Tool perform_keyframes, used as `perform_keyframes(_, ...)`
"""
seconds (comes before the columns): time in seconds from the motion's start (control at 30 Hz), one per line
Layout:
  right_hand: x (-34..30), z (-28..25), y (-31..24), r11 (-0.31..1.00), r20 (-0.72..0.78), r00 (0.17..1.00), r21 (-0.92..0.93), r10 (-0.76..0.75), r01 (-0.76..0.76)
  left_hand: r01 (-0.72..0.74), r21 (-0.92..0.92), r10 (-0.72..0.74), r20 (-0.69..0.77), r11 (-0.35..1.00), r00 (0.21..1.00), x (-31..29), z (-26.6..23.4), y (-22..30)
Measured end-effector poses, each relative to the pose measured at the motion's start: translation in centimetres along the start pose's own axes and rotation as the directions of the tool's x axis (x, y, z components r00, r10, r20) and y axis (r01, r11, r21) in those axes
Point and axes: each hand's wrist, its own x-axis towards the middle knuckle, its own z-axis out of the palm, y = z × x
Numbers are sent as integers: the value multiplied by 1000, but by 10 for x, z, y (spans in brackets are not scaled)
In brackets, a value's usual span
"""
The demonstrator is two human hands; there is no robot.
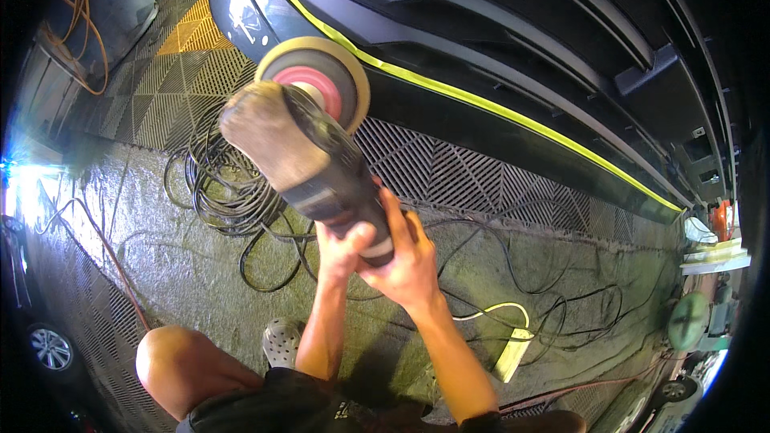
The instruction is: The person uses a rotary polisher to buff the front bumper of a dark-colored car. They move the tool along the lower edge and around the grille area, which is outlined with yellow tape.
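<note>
While the right hand wraps its fingers around the handle of the polisher, the left hand clasps its other side; the round pad faces the taped dark panel, contact unclear, above the floor.

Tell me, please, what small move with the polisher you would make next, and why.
I would probably ease the pad slightly away from the yellow tape: its rim meets the tape line in this view, though contact is unclear. The left hand and right hand both grip the polisher.
</note>
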Motion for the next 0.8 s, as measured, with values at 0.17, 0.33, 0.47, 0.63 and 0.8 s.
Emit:
perform_keyframes(0.17,10,-24,-13,995,50,998,-97,25,-20,-21,-15,20,-54,1000,998,-2,18,-6)
perform_keyframes(0.33,-45,-59,15,992,50,996,-100,80,-74,97,-82,-98,-15,992,995,-49,36,-46)
perform_keyframes(0.47,-101,-54,34,980,-115,973,18,200,-200,155,166,-176,121,974,977,-67,49,-62)
perform_keyframes(0.63,-118,-51,45,964,-171,949,59,264,-257,83,240,-129,182,967,975,-59,50,-64)
perform_keyframes(0.8,-67,-26,30,994,-1,997,-67,83,-83,191,0,-191,26,982,981,-51,17,-37)
